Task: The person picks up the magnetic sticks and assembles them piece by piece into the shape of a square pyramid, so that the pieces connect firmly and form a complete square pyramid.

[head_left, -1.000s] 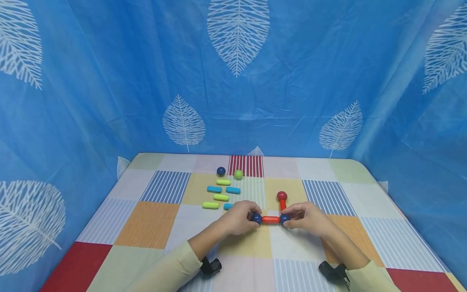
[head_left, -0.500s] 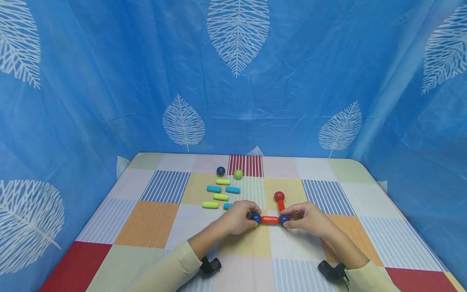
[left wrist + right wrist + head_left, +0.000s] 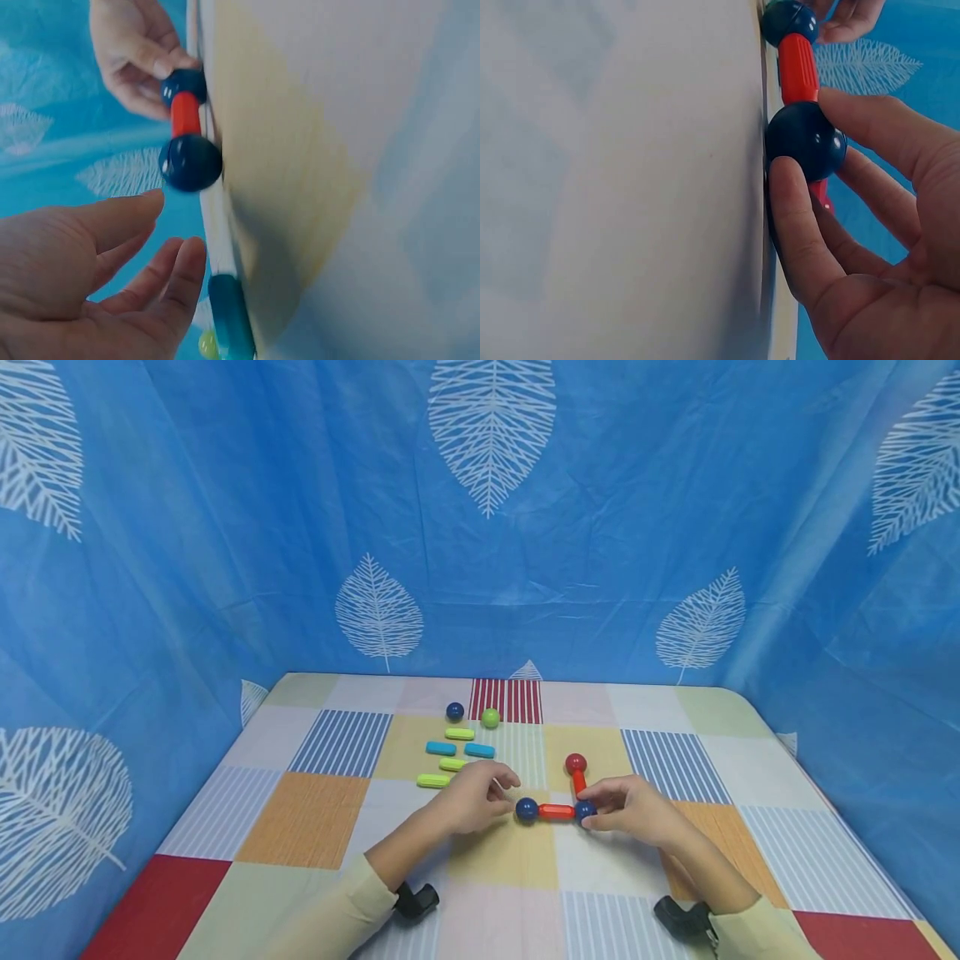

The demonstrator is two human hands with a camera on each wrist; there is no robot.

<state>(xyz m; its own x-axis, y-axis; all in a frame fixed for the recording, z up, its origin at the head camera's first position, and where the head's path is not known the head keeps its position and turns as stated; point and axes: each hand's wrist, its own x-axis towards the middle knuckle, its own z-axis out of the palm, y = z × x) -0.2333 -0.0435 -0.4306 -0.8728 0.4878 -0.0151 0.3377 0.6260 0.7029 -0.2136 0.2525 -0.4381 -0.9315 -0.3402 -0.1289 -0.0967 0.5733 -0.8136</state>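
A joined piece lies on the table: a red rod [image 3: 557, 812] links a left dark blue ball [image 3: 527, 810] to a right dark blue ball [image 3: 585, 811]. From the right ball a second red rod [image 3: 578, 783] runs away from me to a red ball [image 3: 575, 763]. My right hand [image 3: 637, 810] pinches the right blue ball between thumb and fingers, also seen around that ball [image 3: 806, 141] in the right wrist view. My left hand [image 3: 474, 799] is apart from the left ball, fingers loosely bent around nothing. A blue stick [image 3: 231, 319] lies near its fingertips.
Beyond my left hand lie yellow-green sticks [image 3: 460, 734] and blue sticks [image 3: 480, 750], some partly covered by the hand. A loose dark blue ball [image 3: 454, 711] and a green ball [image 3: 490, 718] sit farther back. A blue curtain [image 3: 540, 610] stands behind the patchwork-covered table [image 3: 517, 910].
My left hand has let go of the left blue ball and moved left, toward the loose sticks. The rod with the red ball has swung slightly left. My right hand stays put.
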